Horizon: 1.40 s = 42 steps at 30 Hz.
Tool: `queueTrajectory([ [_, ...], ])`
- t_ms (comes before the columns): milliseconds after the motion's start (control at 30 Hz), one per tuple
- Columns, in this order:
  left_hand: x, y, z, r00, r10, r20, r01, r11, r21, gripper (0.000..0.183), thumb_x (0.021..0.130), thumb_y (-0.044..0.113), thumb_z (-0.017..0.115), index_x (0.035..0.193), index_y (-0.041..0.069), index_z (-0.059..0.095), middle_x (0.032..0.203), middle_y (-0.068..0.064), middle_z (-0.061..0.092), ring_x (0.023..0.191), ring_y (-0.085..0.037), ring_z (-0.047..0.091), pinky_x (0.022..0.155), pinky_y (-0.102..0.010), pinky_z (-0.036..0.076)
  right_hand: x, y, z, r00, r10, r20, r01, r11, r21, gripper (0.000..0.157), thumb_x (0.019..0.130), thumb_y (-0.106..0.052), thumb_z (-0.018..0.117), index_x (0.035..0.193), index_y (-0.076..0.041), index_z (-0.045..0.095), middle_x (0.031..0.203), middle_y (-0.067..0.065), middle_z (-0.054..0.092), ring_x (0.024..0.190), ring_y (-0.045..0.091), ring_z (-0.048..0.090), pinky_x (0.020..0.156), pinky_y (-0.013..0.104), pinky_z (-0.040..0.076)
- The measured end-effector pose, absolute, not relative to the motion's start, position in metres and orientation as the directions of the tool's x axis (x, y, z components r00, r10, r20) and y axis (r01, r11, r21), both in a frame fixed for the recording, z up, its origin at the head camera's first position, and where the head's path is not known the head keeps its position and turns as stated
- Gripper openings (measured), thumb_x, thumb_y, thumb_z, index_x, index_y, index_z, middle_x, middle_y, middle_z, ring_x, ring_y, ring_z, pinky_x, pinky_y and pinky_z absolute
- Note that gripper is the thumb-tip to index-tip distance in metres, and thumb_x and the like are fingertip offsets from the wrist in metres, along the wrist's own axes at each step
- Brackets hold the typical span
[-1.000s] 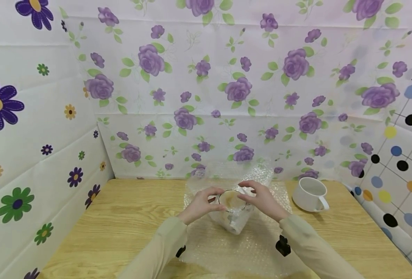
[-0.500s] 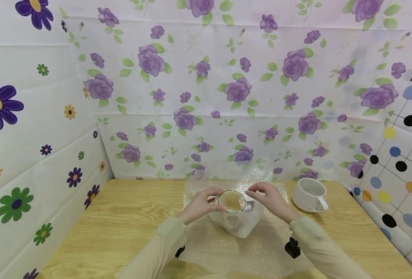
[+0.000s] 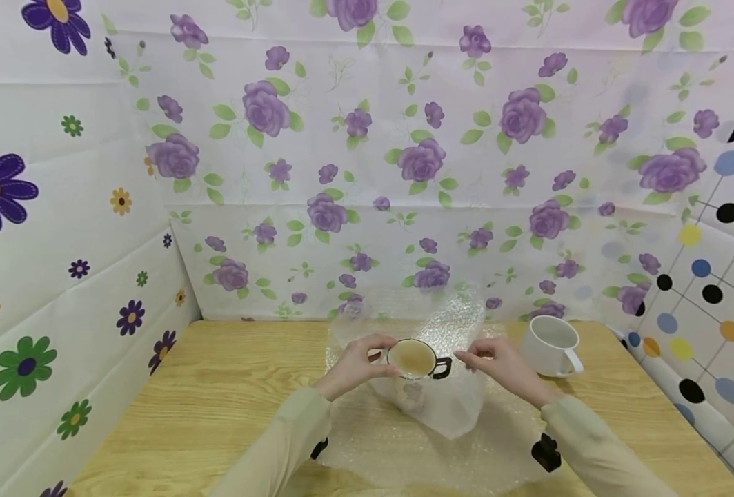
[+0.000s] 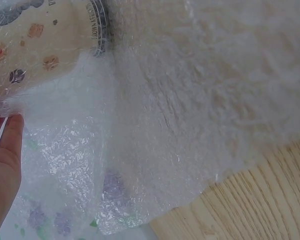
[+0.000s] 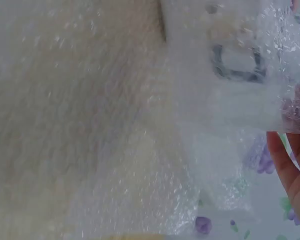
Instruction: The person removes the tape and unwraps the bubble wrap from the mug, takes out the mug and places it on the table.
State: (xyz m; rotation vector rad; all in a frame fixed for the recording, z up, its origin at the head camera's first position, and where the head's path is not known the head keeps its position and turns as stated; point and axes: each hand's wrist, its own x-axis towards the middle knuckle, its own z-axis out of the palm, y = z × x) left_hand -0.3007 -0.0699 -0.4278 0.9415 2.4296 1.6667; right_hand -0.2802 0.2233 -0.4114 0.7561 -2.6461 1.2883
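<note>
A cream mug (image 3: 412,359) with a dark rim and black handle (image 3: 443,368) stands mouth-up in a loose sheet of bubble wrap (image 3: 448,411). Its printed side (image 4: 45,45) shows through the plastic in the left wrist view. My left hand (image 3: 359,362) grips the mug's left side, thumb in front and fingers behind. To the right of the handle, my right hand (image 3: 497,367) pinches an edge of the wrap and holds it out from the mug. In the right wrist view, the wrap hangs over the blurred handle, with the fingertips (image 5: 276,142) at its edge.
A larger white mug (image 3: 551,347) stands at the right rear of the wooden table (image 3: 249,379). More bubble wrap spreads under the forearms and rises against the flowered backdrop (image 3: 342,138). Patterned cloths (image 3: 32,276) flank the table.
My right hand has moved right and slightly down, drawing the wrap away from the mug's rim, so the black handle now shows clearly. My left hand keeps its grip.
</note>
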Motion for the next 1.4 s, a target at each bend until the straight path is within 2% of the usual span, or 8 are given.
queueTrajectory([
  [133,-0.301,-0.071,-0.428,-0.812,0.506,0.292,0.453,0.231,0.861,0.05,0.075,0.015,0.076,0.118,-0.001,0.056,0.12,-0.007,0.053,0.111,-0.02,0.047,0.091,-0.027,0.038,-0.279,0.232,-0.412,-0.867,-0.43,0.252,-0.461,0.5,-0.733,0.034,0.088,-0.035,0.058,0.066,-0.009,0.06,0.064,0.001,0.057,0.063,0.021,0.053,0.057,0.032,0.045],
  [267,-0.301,-0.071,-0.428,-0.814,0.507,0.281,0.448,0.242,0.861,0.05,0.075,0.014,0.075,0.119,-0.001,0.056,0.12,-0.007,0.052,0.111,-0.02,0.047,0.092,-0.028,0.038,-0.276,0.242,-0.411,-0.874,-0.445,0.194,-0.425,0.507,-0.75,0.035,0.09,-0.034,0.056,0.069,-0.008,0.062,0.062,0.003,0.057,0.059,0.022,0.054,0.056,0.035,0.047],
  [500,-0.291,-0.07,-0.414,-0.8,0.528,0.287,0.443,0.196,0.875,0.048,0.076,0.003,0.072,0.118,-0.009,0.052,0.122,-0.019,0.049,0.114,-0.032,0.043,0.095,-0.041,0.035,-0.273,0.259,-0.41,-0.878,-0.468,0.097,-0.38,0.56,-0.737,0.033,0.089,-0.034,0.057,0.07,-0.009,0.066,0.058,0.003,0.058,0.051,0.023,0.053,0.05,0.033,0.044],
  [700,-0.28,-0.07,-0.399,-0.8,0.534,0.273,0.433,0.2,0.879,0.048,0.076,0.001,0.071,0.118,-0.012,0.051,0.122,-0.022,0.048,0.114,-0.034,0.042,0.095,-0.042,0.034,-0.272,0.27,-0.412,-0.817,-0.571,0.079,-0.432,0.515,-0.741,0.02,0.084,-0.027,0.065,0.073,-0.01,0.067,0.06,0.008,0.059,0.048,0.011,0.049,0.044,0.027,0.043],
  [833,-0.279,-0.07,-0.399,-0.799,0.533,0.278,0.437,0.198,0.878,0.048,0.076,0.001,0.071,0.118,-0.012,0.051,0.122,-0.023,0.048,0.114,-0.035,0.043,0.095,-0.043,0.034,-0.272,0.275,-0.413,-0.779,-0.627,0.024,-0.441,0.521,-0.731,0.014,0.08,-0.026,0.07,0.079,-0.012,0.066,0.065,0.005,0.061,0.054,0.009,0.051,0.048,0.026,0.045],
  [1100,-0.28,-0.071,-0.4,-0.799,0.533,0.28,0.434,0.188,0.881,0.045,0.076,0.003,0.072,0.115,-0.01,0.054,0.119,-0.023,0.049,0.112,-0.035,0.043,0.095,-0.044,0.033,-0.268,0.279,-0.41,-0.712,-0.68,-0.176,-0.359,0.567,-0.741,0.032,0.074,-0.021,0.074,0.095,-0.001,0.061,0.076,0.004,0.06,0.069,0.018,0.055,0.06,0.028,0.046],
  [1233,-0.28,-0.071,-0.4,-0.799,0.53,0.285,0.435,0.181,0.882,0.045,0.076,0.002,0.072,0.115,-0.011,0.054,0.118,-0.023,0.05,0.112,-0.036,0.044,0.095,-0.045,0.034,-0.264,0.279,-0.411,-0.668,-0.702,-0.249,-0.293,0.556,-0.778,0.032,0.073,-0.012,0.074,0.097,0.002,0.058,0.08,0.012,0.059,0.069,0.019,0.055,0.061,0.027,0.046],
  [1400,-0.28,-0.071,-0.399,-0.796,0.537,0.278,0.431,0.182,0.884,0.046,0.076,0.002,0.072,0.116,-0.011,0.053,0.119,-0.024,0.049,0.112,-0.036,0.043,0.095,-0.044,0.033,-0.264,0.279,-0.418,-0.621,-0.738,-0.263,-0.307,0.539,-0.785,0.031,0.071,-0.009,0.075,0.094,0.002,0.058,0.08,0.015,0.058,0.067,0.017,0.055,0.058,0.025,0.046],
])
